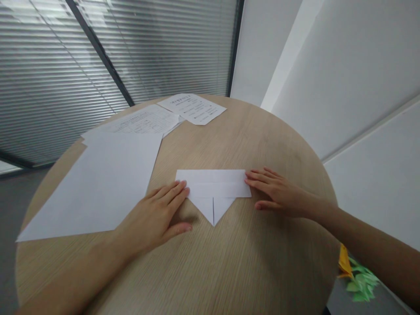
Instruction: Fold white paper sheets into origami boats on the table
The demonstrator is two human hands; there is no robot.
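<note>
A folded sheet of white paper (213, 186) lies flat on the round wooden table. Across its far side runs a wide band with a crease along it, and a triangular point with a centre slit faces me. My left hand (160, 214) rests with fingertips on the band's left end, its thumb stretched out over the tabletop. At the opposite end, the fingertips of my right hand (274, 192) touch the paper's right edge, thumb apart on the wood. Both hands lie flat with the fingers extended.
Large blank white sheets (108, 179) cover the table's left part. Behind them lie printed pages (144, 120) and another printed sheet (195, 107). The wooden table (210, 271) has a curved edge. Orange and green items (361, 280) sit below it at the right. Window blinds (170, 48) stand beyond.
</note>
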